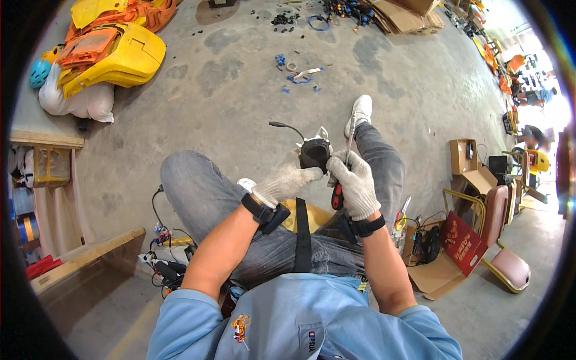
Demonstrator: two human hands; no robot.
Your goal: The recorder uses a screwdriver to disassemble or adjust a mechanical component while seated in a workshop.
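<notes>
Both of my hands wear pale knitted gloves. My left hand (285,181) is closed around a black and white headset earcup (315,153), its thumb along the lower edge. From the earcup a thin black boom microphone (282,125) sticks out to the upper left. My right hand (355,185) is wrapped round a screwdriver (337,198) with a red and black handle. The screwdriver's metal shaft points up and away from me, apart from the earcup. The fingers of my right hand are close beside the earcup's right edge; whether they touch it I cannot tell.
Yellow and orange plastic shells (129,57) are piled at the far left. Blue scraps and a tape roll (291,66) lie on the concrete floor ahead. An open cardboard box (435,279), scissors (403,213) and chairs (510,270) stand or lie at right; a wooden shelf (84,255) is at left.
</notes>
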